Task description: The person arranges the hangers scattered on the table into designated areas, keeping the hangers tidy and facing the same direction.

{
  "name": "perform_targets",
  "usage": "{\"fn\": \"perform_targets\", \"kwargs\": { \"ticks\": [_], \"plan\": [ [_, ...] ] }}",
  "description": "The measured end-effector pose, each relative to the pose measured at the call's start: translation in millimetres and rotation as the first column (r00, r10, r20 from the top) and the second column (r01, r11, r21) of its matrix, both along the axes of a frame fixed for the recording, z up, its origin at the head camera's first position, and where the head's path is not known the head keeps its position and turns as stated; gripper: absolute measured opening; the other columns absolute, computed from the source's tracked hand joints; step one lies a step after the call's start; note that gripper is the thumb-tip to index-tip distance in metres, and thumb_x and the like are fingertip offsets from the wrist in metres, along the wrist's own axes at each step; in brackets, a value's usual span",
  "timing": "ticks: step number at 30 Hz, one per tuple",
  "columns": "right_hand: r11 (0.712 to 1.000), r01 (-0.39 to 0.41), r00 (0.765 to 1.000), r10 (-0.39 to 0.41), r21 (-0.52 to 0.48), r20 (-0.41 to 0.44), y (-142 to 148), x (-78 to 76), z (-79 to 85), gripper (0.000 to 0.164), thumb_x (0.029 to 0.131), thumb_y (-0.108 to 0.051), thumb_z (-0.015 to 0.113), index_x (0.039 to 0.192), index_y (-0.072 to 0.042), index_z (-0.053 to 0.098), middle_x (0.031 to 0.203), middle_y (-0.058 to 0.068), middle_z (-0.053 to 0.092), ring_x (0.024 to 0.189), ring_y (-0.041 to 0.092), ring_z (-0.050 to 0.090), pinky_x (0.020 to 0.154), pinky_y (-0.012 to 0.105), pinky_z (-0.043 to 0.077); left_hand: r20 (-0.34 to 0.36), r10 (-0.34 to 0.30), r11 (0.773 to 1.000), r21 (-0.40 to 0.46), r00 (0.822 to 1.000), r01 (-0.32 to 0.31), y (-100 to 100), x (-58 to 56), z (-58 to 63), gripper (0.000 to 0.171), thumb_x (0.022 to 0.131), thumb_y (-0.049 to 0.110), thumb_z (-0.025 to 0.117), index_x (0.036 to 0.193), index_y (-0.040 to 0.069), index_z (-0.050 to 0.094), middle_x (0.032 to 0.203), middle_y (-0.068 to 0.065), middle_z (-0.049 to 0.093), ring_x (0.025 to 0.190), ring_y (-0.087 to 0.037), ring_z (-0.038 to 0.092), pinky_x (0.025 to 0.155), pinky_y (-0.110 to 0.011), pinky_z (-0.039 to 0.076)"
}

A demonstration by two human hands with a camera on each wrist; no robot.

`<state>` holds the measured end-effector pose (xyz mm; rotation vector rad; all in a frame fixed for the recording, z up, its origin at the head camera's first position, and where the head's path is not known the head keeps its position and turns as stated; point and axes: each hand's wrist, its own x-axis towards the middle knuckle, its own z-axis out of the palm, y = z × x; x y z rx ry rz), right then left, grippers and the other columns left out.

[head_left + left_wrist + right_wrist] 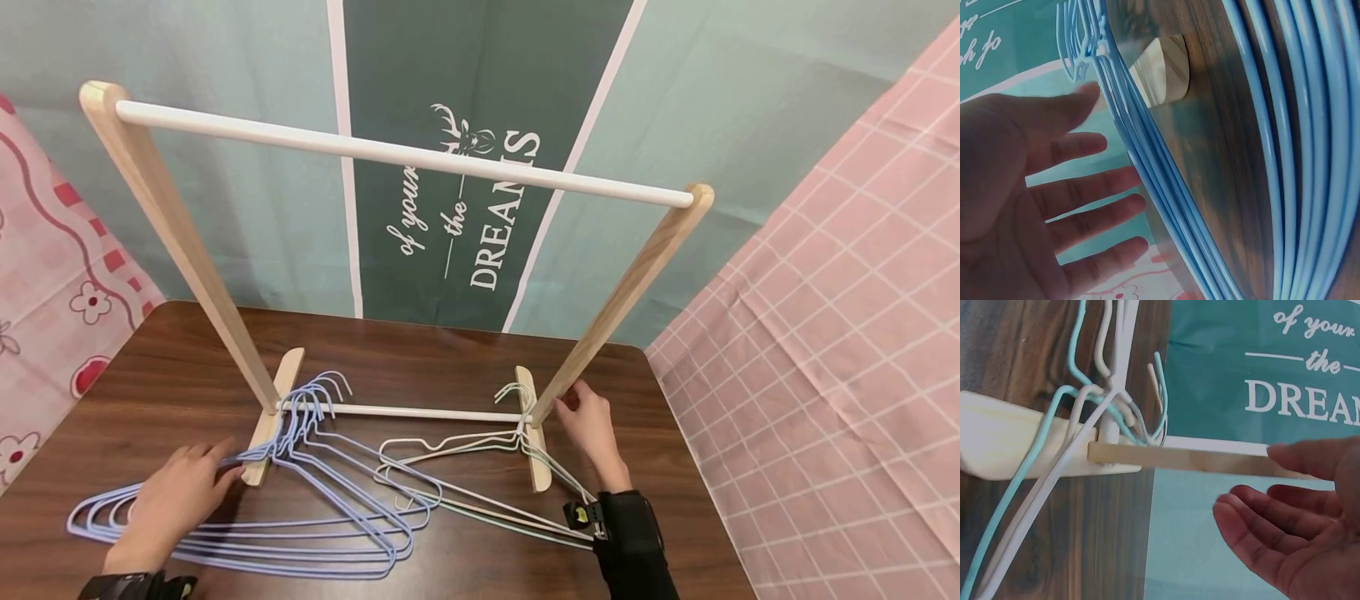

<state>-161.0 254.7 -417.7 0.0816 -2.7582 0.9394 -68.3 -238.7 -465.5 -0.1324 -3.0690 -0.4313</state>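
Observation:
My left hand (176,500) lies beside a bunch of blue clothes hangers (1166,187), its fingers extended with the tips at the wires. The hangers lean around the left foot of a wooden rack, hooks near its low white rod (420,412). On the right, my right hand (588,425) is at the lower part of the rack's right post (615,308). Its thumb lies over the post in the right wrist view, and the fingers are loosely bent; contact is unclear. White and mint hangers (1063,472) lie against the right foot.
The rack's left post (183,225) and high white rod (405,156) rise over the brown table (420,350). Behind hangs a green cloth (420,75) with lettering. A pink checked cloth (840,317) borders the right side, a flowered one (45,275) the left.

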Motion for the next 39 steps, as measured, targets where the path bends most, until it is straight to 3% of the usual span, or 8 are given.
{"fn": "perform_targets", "kwargs": {
  "ticks": [5,10,20,27,39],
  "plan": [
    [0.999,0.031,0.999,-0.031,0.007,0.037,-6,-5.7,5.3,0.021,0.082,-0.003,0.062,0.099,0.009,0.056,0.075,0.018,0.059,0.057,0.021,0.054,0.048,0.03,0.04,-0.107,-0.024,1.0,-0.007,0.994,0.024,8,-2.7,0.7,0.019,0.071,0.007,0.073,0.086,-0.001,0.063,0.079,-0.017,0.058,0.078,-0.041,0.055,0.066,-0.053,0.042],
    [0.999,0.031,0.998,-0.032,0.023,0.051,-7,-7.4,7.4,0.023,0.083,-0.004,0.062,0.101,0.009,0.054,0.076,0.019,0.059,0.057,0.022,0.053,0.048,0.031,0.04,-0.143,-0.074,0.997,-0.02,0.987,0.072,14,-9.8,4.1,0.016,0.067,0.003,0.074,0.076,0.004,0.061,0.068,-0.009,0.053,0.068,-0.036,0.055,0.057,-0.049,0.042],
    [0.999,0.024,0.997,-0.027,0.035,0.079,-6,-7.5,10.9,0.023,0.084,-0.004,0.061,0.101,0.01,0.053,0.076,0.019,0.058,0.055,0.021,0.052,0.047,0.03,0.038,-0.054,-0.149,0.989,-0.03,0.987,0.147,23,-26.5,9.9,0.018,0.07,0.003,0.071,0.066,0.011,0.055,0.063,-0.001,0.05,0.057,-0.025,0.054,0.048,-0.042,0.039],
    [0.999,0.003,0.995,-0.008,0.047,0.102,-8,-11.1,11.1,0.026,0.083,-0.002,0.062,0.103,0.012,0.052,0.075,0.019,0.059,0.055,0.021,0.053,0.046,0.03,0.039,0.09,-0.144,0.989,-0.014,0.986,0.146,20,-31.4,10.4,0.026,0.074,0.006,0.069,0.062,0.014,0.047,0.061,0.001,0.046,0.054,-0.017,0.042,0.045,-0.037,0.034],
    [0.998,0.002,0.993,-0.009,0.063,0.116,-8,-10.0,13.5,0.026,0.083,-0.001,0.061,0.102,0.014,0.051,0.074,0.02,0.058,0.053,0.02,0.052,0.045,0.03,0.038,0.133,-0.139,0.99,-0.006,0.981,0.142,21,-32.5,16.5,0.018,0.074,0.005,0.066,0.064,0.012,0.052,0.064,-0.002,0.05,0.054,-0.019,0.045,0.046,-0.039,0.036]
  ]
}}
